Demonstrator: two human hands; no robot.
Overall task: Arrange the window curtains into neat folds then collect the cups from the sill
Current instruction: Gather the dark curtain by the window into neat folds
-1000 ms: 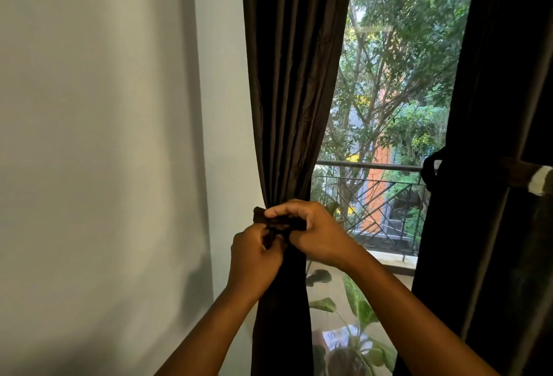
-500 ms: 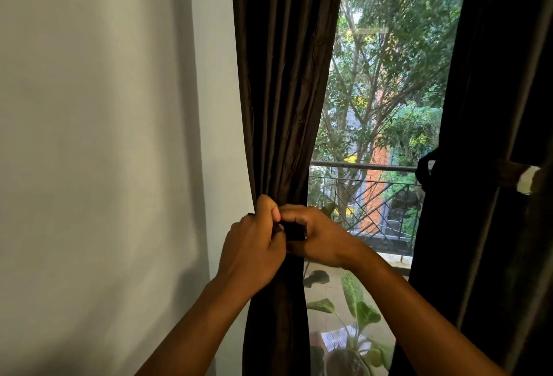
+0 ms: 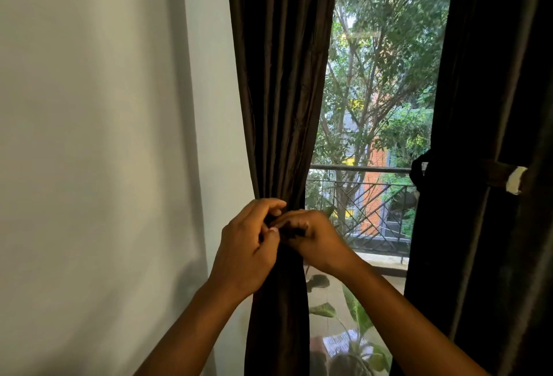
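Since half a second ago, we are seeing both hands keep working at the same gathered waist of the left curtain (image 3: 281, 82); the left thumb has dropped from sticking up to curling in against the fingers, and the right fingertips are now tucking further left under it.

Left curtain is hanging dark brown, centre of frame, pleated from the top and cinching narrow just below mid-height, then falling to the bottom edge. We are pinching a dark tieback (image 3: 294, 230) at that cinch; only a small bit of it is showing between the fingers.

Left hand (image 3: 250, 248) is closing, thumb and fingers pinching the band at the curtain's front. Right hand (image 3: 317, 239) is closing too, fingertips pressing on the same band, touching the left hand.

Right curtain (image 3: 490, 106) is filling the right edge, already gathered by its own tieback (image 3: 505, 176) with a white end.

Between the curtains we are seeing the window (image 3: 380, 91), a balcony railing (image 3: 359, 193) and trees. Leafy plant (image 3: 356, 315) is sitting lower centre-right. Pale wall (image 3: 89, 136) is taking the left half.
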